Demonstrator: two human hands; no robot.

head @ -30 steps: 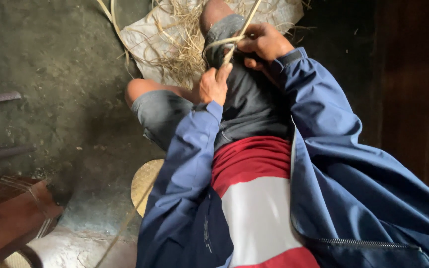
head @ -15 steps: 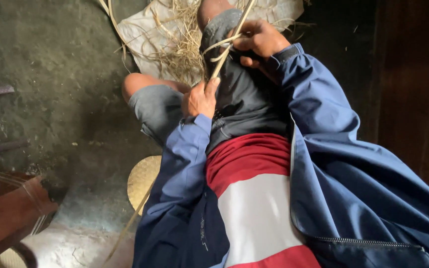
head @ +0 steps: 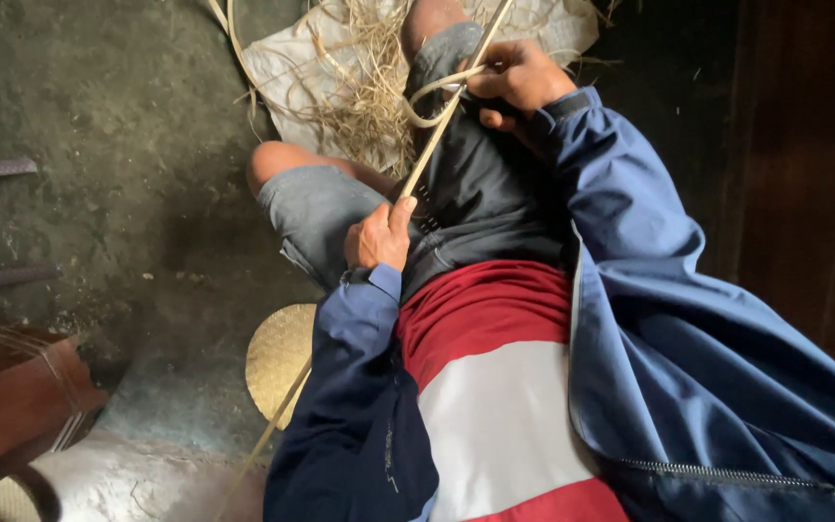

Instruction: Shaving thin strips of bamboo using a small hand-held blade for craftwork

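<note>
We observe a seated person with a long pale cane strip [head: 437,135] stretched over the lap. The left hand [head: 379,237] is closed around the strip low down, by the left thigh, apparently to keep it taut. The right hand [head: 519,77] grips it higher up, over the right knee, where a thinner strand [head: 427,101] loops around it; the pinch seems to keep that loop from slipping. The strip's tail runs down past a round woven mat [head: 277,358] on the floor. A pale sheet [head: 282,68] strewn with straw-like shavings [head: 369,97] lies just beyond the knees, within reach.
</note>
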